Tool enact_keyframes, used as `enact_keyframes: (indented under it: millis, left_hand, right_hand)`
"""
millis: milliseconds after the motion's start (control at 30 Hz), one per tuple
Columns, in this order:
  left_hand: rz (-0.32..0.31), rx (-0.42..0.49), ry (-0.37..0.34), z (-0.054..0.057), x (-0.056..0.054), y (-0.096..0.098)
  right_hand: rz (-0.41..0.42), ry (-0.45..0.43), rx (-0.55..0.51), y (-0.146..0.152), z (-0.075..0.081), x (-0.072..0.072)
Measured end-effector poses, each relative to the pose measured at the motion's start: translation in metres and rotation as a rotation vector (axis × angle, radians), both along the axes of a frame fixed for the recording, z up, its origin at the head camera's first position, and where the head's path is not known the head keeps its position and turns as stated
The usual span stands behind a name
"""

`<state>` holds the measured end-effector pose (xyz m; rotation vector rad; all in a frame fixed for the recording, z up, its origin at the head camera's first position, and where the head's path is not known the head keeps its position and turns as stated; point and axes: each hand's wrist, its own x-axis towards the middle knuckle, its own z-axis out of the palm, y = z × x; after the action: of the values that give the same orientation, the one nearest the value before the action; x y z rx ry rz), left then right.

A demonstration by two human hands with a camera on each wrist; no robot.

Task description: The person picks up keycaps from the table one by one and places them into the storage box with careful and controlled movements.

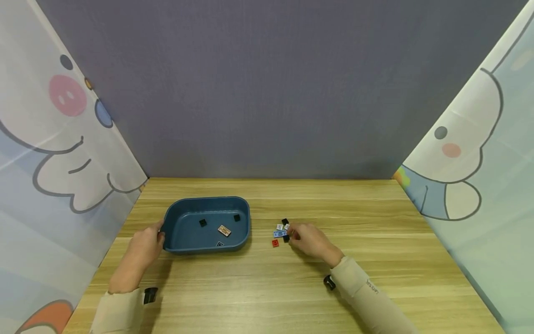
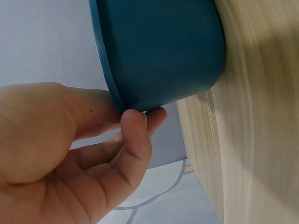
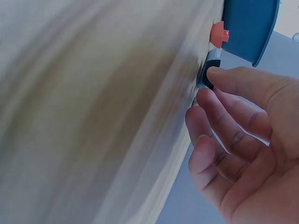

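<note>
1. Left hand [image 1: 143, 243] grips the blue bin's [image 1: 187, 234] rim; steady it lightly on the counter [image 1: 233, 297].
2. Right hand's [image 1: 310, 240] thumb touches a black piece [image 3: 213, 63] in the cluster right of the bin; I cannot tell whether the pinch is closed.
3. Best squeeze its sides, clear of the red piece [image 1: 275, 243].

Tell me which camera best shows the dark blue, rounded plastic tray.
The head view: it shows the tray from above, its inside and nearly all its rim. The left wrist view shows only some outer wall and rim, held by the left hand; the right wrist view, just a section up top.
</note>
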<state>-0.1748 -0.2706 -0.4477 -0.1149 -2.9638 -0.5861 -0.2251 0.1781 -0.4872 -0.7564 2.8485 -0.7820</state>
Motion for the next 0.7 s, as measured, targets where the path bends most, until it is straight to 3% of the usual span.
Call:
enact_keyframes:
  millis: [267, 700]
  left_hand:
    - [-0.002, -0.004, -0.001, 0.001, 0.000, 0.000]
    - [-0.014, 0.014, 0.002, -0.001, 0.000, -0.002]
  right_hand:
    - [0.006, 0.006, -0.031, -0.004, 0.008, -0.002]
    - [0.023, 0.014, -0.090, -0.031, 0.035, -0.011]
